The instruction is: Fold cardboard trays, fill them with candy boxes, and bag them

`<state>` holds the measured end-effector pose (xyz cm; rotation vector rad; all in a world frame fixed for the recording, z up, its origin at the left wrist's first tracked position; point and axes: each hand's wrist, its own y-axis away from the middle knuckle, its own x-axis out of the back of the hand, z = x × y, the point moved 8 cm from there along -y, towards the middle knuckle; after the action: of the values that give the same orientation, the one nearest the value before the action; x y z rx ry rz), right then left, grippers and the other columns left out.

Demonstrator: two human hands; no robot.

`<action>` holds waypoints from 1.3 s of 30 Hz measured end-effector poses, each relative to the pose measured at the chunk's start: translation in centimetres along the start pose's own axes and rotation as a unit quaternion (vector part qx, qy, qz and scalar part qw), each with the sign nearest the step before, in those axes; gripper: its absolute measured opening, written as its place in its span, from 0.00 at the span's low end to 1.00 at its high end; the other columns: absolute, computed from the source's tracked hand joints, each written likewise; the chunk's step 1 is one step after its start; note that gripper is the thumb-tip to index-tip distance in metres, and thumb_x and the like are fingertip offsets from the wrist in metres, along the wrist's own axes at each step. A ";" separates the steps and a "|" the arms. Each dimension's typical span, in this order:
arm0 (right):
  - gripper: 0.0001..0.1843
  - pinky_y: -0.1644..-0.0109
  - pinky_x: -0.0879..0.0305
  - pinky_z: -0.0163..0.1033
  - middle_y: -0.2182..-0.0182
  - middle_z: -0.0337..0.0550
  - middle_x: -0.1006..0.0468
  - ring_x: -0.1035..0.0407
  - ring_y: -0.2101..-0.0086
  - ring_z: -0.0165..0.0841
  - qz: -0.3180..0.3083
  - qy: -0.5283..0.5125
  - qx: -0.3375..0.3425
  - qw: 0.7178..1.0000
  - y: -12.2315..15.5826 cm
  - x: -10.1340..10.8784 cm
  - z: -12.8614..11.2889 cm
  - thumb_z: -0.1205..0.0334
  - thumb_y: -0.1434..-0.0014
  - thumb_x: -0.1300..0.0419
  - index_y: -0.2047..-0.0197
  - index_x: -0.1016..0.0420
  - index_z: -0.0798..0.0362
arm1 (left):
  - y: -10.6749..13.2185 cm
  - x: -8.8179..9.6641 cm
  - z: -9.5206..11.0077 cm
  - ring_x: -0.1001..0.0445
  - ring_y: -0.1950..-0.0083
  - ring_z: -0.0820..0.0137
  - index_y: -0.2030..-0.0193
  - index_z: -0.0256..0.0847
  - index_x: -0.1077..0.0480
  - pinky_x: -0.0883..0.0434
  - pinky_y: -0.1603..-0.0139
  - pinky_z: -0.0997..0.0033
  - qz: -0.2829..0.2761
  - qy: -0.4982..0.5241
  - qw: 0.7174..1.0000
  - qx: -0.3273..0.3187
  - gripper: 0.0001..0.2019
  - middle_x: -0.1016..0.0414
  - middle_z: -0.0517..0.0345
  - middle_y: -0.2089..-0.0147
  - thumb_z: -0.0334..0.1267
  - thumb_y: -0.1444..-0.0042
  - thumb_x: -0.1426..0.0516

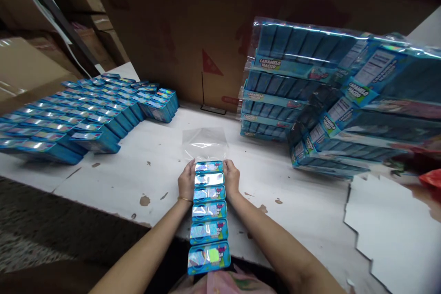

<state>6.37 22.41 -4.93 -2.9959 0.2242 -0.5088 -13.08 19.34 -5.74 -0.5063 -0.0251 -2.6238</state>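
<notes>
A row of several small blue candy boxes (209, 210) runs from the table's front edge toward a clear plastic bag (206, 140). My left hand (186, 181) presses on the left side of the row near its far end, fingers curled along it. Opposite it, my right hand (232, 176) holds the right side of the same row. The bag lies just beyond the far box, its near edge close to my fingertips. Whether the boxes sit in a tray or sleeve is hidden.
Many upright blue boxes (99, 105) stand grouped at the left. Wrapped display packs (275, 82) are stacked at the right, with a second stack (365, 115) beside them. A large cardboard carton (165, 32) walls off the back. Notched white sheets (392, 229) lie at the right front.
</notes>
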 end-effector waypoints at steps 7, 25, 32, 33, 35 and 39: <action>0.15 0.67 0.41 0.33 0.75 0.39 0.27 0.34 0.72 0.30 0.005 0.014 -0.065 0.998 2.6 0.2 0.4 0.55 0.44 0.54 0.74 0.33 0.53 | 1.7 2.0 0.1 0.27 0.57 0.61 0.54 0.33 0.30 0.31 0.55 0.65 -0.023 -0.037 0.999 0.018 0.20 0.24 0.51 0.59 0.43 0.51 0.49; 0.09 0.70 0.45 0.32 0.71 0.41 0.25 0.33 0.69 0.31 -0.209 0.361 0.113 0.902 -0.1 -0.3 -5.4 0.66 0.47 0.49 0.72 0.27 0.50 | 2.1 4.6 6.3 0.31 0.62 0.66 0.67 0.44 0.28 0.37 0.63 0.70 -0.081 -0.368 0.905 -0.196 0.10 0.27 0.55 0.66 0.39 0.47 0.50; 0.11 0.75 0.44 0.33 0.89 0.34 0.31 0.39 0.87 0.26 -0.349 0.251 0.016 0.903 -2.5 -1.7 -5.9 0.74 0.58 0.46 0.77 0.25 0.52 | -0.7 3.7 7.0 0.30 0.72 0.71 0.74 0.41 0.29 0.40 0.72 0.75 -0.199 -0.290 0.932 -0.085 0.06 0.27 0.60 0.75 0.38 0.55 0.46; 0.11 0.76 0.44 0.33 0.90 0.34 0.32 0.39 0.88 0.26 -0.372 0.247 -0.001 0.895 -2.5 -1.8 -5.9 0.74 0.59 0.47 0.78 0.26 0.53 | -0.9 3.5 7.1 0.30 0.74 0.71 0.74 0.41 0.29 0.40 0.73 0.75 -0.218 -0.283 0.931 -0.073 0.06 0.27 0.60 0.77 0.38 0.56 0.46; 0.11 0.78 0.44 0.33 0.90 0.35 0.31 0.40 0.89 0.27 -0.416 0.241 -0.035 0.876 -2.4 -2.2 -5.9 0.75 0.59 0.48 0.81 0.27 0.54 | -1.1 3.3 7.1 0.31 0.77 0.72 0.73 0.40 0.29 0.41 0.74 0.75 -0.251 -0.270 0.928 -0.047 0.06 0.29 0.61 0.80 0.38 0.56 0.46; 0.08 0.77 0.45 0.32 0.88 0.39 0.30 0.37 0.85 0.28 -0.386 0.311 0.061 0.867 -2.5 -2.0 -8.1 0.74 0.59 0.45 0.84 0.30 0.54 | -1.2 3.4 8.3 0.31 0.77 0.72 0.72 0.41 0.30 0.42 0.74 0.75 -0.274 -0.287 0.916 -0.061 0.05 0.29 0.63 0.80 0.37 0.57 0.45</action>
<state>2.15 24.59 2.31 -2.5694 -0.9671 -1.4712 -13.54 19.82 3.26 -1.4877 -0.2189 -2.9010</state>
